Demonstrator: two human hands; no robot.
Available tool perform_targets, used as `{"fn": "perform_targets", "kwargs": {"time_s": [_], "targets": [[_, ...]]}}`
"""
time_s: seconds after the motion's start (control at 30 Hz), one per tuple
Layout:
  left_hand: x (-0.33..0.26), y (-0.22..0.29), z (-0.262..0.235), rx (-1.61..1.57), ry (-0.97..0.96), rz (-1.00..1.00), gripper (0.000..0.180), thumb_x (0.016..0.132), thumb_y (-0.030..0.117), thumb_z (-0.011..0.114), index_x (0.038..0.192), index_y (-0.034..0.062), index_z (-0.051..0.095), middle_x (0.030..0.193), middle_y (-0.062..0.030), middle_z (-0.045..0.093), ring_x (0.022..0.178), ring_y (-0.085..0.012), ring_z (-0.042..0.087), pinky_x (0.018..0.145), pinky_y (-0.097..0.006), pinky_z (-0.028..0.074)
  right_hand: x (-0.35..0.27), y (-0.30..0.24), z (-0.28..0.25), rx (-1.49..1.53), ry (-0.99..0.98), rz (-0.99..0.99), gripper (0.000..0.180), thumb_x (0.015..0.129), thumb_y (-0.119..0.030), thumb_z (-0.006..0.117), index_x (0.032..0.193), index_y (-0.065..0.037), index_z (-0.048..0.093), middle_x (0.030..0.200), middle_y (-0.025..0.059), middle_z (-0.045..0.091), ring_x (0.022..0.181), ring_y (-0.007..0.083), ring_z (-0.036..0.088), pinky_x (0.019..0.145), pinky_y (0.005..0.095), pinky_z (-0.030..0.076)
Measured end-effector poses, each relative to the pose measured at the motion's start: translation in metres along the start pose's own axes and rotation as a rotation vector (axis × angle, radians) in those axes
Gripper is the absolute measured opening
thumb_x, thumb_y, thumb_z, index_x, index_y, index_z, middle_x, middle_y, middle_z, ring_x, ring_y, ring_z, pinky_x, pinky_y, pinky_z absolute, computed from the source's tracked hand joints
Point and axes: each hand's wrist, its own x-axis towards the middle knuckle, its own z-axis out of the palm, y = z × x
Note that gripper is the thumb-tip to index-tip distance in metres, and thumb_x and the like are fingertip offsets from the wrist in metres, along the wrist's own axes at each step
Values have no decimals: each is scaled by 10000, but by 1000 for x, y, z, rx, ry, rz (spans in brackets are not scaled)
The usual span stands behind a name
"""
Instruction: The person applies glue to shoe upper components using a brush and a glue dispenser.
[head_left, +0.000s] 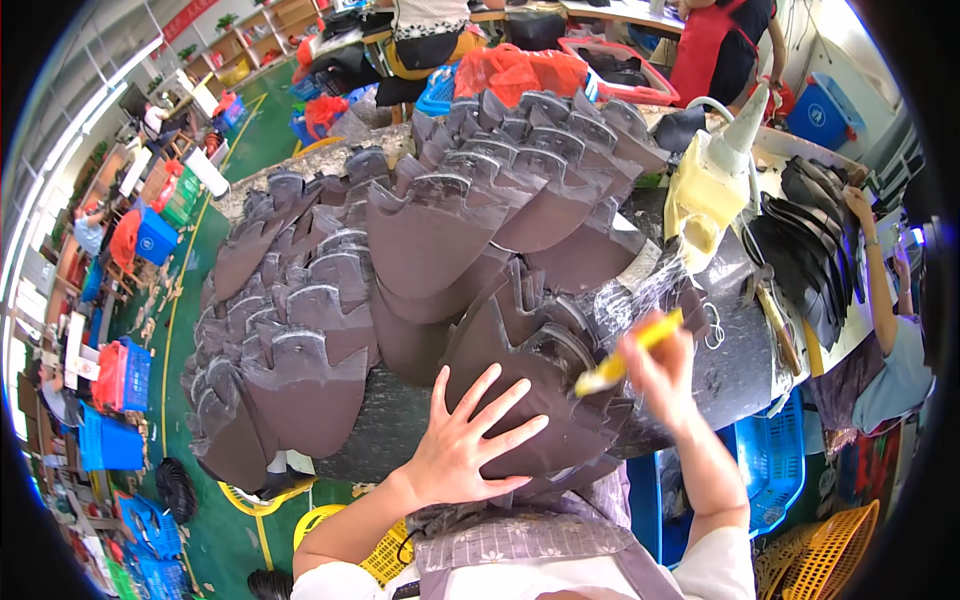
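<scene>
My left hand (462, 438) lies flat with fingers spread on a dark brown curved piece (545, 430), which looks like a cut shoe part. Gripped in my right hand (655, 368) is a yellow brush (604, 374), its lower end at the grey-white, glue-streaked edge of that same piece. Overlapping stacks of similar brown pieces (430, 240) spread ahead and to the left. Beyond my right hand stands a yellowish, crusted glue container (705, 195) with a pale cone top; whitish strands hang from its opening over the table.
The dark worktable (735, 335) is smeared white near the container. Black curved pieces (805, 250) lie fanned at the right, where another person's arm (878, 270) reaches in. Blue baskets (770, 465) and yellow baskets (830, 550) stand below. Red bags (520, 72) and co-workers are beyond the far edge.
</scene>
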Motion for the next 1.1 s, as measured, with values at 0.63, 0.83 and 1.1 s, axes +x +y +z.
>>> {"fn": "perform_targets", "kwargs": {"time_s": [0.63,0.83,1.1], "targets": [[1,-8,4,-35,61,40,666,660,494,759,1273,310,575,1353,-106,382,1332,-334,324,1059,-675,120,-44,23,2,-361,-252,-953,265,663,-130,740,836,-68,548,755,83,638,488,201,523,447,302,415],[6,-5,4,-13,25,70,675,653,494,763,1275,315,571,1365,-118,371,1340,-344,315,1055,-701,89,-102,16,-28,52,50,-626,287,778,-269,697,878,-83,502,798,100,688,542,186,605,492,272,449],[6,0,3,-65,-15,85,700,656,430,773,1304,276,555,1361,-174,358,1328,-410,303,1092,-597,211,-96,16,-23,111,-6,-469,187,753,-134,673,796,-63,506,850,149,667,674,225,655,567,304,525]]}}
